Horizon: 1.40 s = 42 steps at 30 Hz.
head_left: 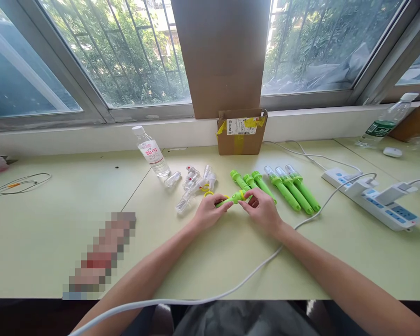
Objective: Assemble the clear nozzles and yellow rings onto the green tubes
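My left hand is closed around a bright green plastic flashlight-like handle, held just above the table. The fingers of my right hand pinch at a yellow ring on the handle's right end. Just beyond my left hand lie loose yellow rings and a heap of clear ribbed plastic tubes. Behind my right hand rest green handles without clear tops. Farther right, three green handles with clear tops lie side by side.
A water bottle stands beyond the clear tubes. At the back sits a small cardboard box. On the right are a power strip and another bottle. A white cable crosses the front of the table under my right forearm.
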{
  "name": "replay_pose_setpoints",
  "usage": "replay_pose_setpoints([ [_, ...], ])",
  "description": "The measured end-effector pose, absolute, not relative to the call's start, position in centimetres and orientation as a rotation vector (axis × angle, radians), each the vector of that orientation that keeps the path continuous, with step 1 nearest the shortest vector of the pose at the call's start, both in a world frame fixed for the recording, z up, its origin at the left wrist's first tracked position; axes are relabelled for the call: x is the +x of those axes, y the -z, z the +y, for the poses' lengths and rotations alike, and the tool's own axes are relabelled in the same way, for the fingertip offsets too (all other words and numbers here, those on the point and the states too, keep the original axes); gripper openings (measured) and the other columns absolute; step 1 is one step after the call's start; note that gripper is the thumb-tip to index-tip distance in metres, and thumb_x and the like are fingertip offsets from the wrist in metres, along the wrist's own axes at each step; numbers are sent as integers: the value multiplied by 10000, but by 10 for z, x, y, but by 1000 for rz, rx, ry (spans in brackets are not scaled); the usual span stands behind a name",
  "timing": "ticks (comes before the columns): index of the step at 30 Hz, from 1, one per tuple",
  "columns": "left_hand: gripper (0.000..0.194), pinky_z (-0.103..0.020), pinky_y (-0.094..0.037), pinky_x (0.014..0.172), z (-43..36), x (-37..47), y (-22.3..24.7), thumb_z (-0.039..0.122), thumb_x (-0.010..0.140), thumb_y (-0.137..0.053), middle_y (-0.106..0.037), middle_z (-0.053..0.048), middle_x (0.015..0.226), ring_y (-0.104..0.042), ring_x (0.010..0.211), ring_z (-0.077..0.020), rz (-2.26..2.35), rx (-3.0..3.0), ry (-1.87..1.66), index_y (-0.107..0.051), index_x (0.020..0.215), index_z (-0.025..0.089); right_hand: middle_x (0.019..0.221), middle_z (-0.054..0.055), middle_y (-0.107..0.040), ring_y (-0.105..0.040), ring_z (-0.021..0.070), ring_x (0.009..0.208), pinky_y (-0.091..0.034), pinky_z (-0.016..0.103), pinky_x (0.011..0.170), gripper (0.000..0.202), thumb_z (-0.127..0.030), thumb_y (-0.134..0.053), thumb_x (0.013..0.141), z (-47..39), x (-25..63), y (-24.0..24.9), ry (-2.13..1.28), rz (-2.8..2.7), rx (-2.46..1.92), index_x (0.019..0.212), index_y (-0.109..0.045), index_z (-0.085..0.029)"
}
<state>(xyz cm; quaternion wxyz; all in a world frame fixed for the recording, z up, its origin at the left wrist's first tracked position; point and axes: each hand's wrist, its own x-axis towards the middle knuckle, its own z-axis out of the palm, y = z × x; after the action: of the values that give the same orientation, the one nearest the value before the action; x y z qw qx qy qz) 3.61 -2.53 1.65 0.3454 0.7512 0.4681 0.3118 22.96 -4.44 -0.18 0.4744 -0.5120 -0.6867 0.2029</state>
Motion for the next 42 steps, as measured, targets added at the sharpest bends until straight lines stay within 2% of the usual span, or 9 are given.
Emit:
replay_pose_setpoints([
  [6,416,-200,-316,409,-27,36,-22,551,811,-556,-622,-6,663,-434,432,-60,1207,1731,-731,-659,838,149,845,23,-578,-573,132,557,-510,285,507,194,-380,-630,817,-45,230,0,-498,-1704,-1213,869,-547,-213],
  [11,434,-188,-329,388,-24,34,-23,571,788,-573,-609,1,652,-450,416,-55,1175,1597,-689,-659,865,153,864,36,-579,-573,138,566,-522,292,507,148,-354,-596,835,-45,229,1,-501,-1699,-1216,858,-542,-218],
  [15,437,-182,-291,363,-21,31,-24,579,799,-554,-608,2,646,-442,400,-47,1164,1554,-627,-648,830,153,873,44,-587,-575,141,567,-528,299,512,156,-368,-590,844,-47,228,3,-507,-1691,-1207,848,-544,-219],
  [18,418,-184,-312,375,-23,31,-27,564,813,-545,-602,8,653,-438,400,-46,1151,1590,-615,-639,857,159,875,47,-585,-576,143,565,-526,302,507,167,-376,-596,847,-48,227,3,-519,-1684,-1182,845,-543,-218],
  [23,378,-188,-330,389,-29,33,-29,454,711,-695,-510,77,581,-451,410,-66,1122,1731,-651,-563,960,202,949,67,-593,-580,136,566,-533,308,511,180,-395,-571,873,-49,227,2,-487,-1645,-1159,864,-542,-218],
  [30,269,-192,-361,465,-26,35,-16,375,742,-661,-491,63,651,-485,525,-75,1112,1802,-786,-468,798,196,939,64,-600,-592,136,573,-544,305,519,185,-394,-586,865,-47,230,2,-451,-1652,-1173,858,-558,-211],
  [42,346,-194,-376,421,-27,34,-21,461,736,-679,-531,68,595,-503,435,-69,1075,1637,-704,-472,805,193,874,40,-577,-584,131,552,-525,284,486,166,-365,-605,847,-47,229,0,-514,-1668,-1191,865,-552,-208],
])
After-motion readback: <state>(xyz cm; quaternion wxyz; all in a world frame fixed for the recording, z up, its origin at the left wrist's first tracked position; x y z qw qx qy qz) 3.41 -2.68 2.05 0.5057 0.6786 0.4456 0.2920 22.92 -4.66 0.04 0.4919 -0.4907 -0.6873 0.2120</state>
